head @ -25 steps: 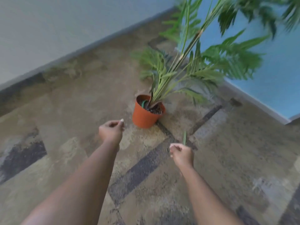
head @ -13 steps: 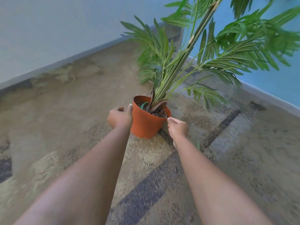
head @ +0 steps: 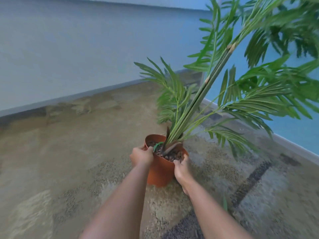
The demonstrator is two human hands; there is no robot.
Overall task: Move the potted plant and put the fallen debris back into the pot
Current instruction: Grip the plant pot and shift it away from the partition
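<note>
An orange pot (head: 160,171) stands on the carpet, filled with brown pebbles and holding a tall green palm plant (head: 203,94) that leans up to the right. My left hand (head: 141,156) grips the pot's left rim, thumb over the edge. My right hand (head: 182,169) clasps the pot's right side. A green leaf piece (head: 225,203) lies on the carpet right of my right forearm.
Patterned beige and grey carpet (head: 69,161) covers the floor. A pale wall (head: 77,49) with a baseboard runs along the back, and a blue wall (head: 293,131) stands at the right. The two meet in a corner behind the fronds.
Both hands reached forward from open carpet to the pot and closed on its two sides. The view has come closer to the plant.
</note>
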